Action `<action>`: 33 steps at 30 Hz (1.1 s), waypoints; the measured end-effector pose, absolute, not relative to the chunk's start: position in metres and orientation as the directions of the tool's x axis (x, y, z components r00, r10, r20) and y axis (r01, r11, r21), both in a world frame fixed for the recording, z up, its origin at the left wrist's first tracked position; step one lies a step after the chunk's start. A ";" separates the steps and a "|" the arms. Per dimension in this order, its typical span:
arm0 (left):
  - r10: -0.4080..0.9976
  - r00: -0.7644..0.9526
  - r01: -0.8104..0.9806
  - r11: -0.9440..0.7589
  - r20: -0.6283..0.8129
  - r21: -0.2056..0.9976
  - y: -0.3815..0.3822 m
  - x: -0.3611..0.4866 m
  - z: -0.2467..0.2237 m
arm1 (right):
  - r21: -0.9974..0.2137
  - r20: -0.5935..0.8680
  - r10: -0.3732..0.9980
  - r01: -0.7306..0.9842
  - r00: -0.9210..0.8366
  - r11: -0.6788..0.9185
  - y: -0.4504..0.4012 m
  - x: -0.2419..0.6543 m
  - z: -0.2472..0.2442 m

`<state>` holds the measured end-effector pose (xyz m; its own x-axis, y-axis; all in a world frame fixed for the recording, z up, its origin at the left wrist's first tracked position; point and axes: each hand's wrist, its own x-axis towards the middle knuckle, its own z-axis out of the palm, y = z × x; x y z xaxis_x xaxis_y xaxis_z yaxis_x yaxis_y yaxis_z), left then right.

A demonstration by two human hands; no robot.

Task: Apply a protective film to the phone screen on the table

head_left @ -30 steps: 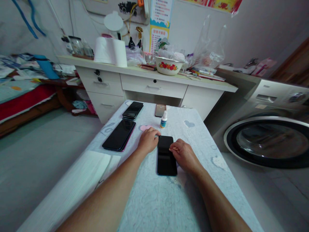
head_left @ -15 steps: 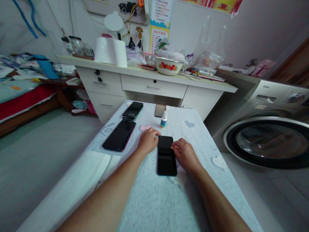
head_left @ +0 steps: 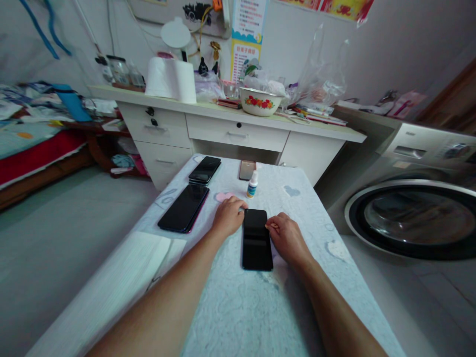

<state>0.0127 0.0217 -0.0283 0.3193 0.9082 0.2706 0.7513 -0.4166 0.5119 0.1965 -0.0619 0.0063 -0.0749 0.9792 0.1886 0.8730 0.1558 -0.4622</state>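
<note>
A black smartphone (head_left: pixel 256 243) lies flat on the cloth-covered table with its dark screen up. At its upper left corner, my left hand (head_left: pixel 229 216) is closed, fingers and thumb pressed against the edge and steadying it. My right hand (head_left: pixel 285 234) is at the phone's right edge, fingers curled together in a pinch; what is in them, if anything, is too small to make out. Just beyond the phone stands a small white spray bottle (head_left: pixel 252 185) with a blue and yellow label.
To the left lie a larger dark phone (head_left: pixel 183 208) and a stack of phones (head_left: pixel 205 169). A brownish phone-sized slab (head_left: pixel 247 170) rests at the far edge. White folded sheets (head_left: pixel 126 270) cover the left side. Behind stands a white desk (head_left: pixel 238 135); a washing machine (head_left: pixel 394 163) is at right.
My right hand has shifted slightly to the right, its fingertips moving from over the screen to the phone's right edge. My left hand and the phone stay almost in place.
</note>
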 end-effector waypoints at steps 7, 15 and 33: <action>0.907 0.319 0.745 -0.419 0.275 0.519 0.022 0.013 -0.027 | -0.466 0.163 0.979 0.865 -0.125 0.187 -0.063 0.197 0.011; 0.904 0.321 0.748 -0.425 0.282 0.509 0.022 0.013 -0.029 | -0.479 0.152 0.971 0.845 -0.185 0.237 -0.065 0.196 0.014; 0.909 0.312 0.753 -0.413 0.274 0.513 0.021 0.013 -0.028 | -0.533 0.147 0.954 0.791 -0.261 0.299 -0.068 0.193 0.014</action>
<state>0.0134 0.0214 -0.0278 0.3124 0.9094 0.2744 0.7525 -0.4133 0.5127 0.1934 -0.0682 0.0138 -0.2609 0.9540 0.1475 0.7915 0.2988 -0.5331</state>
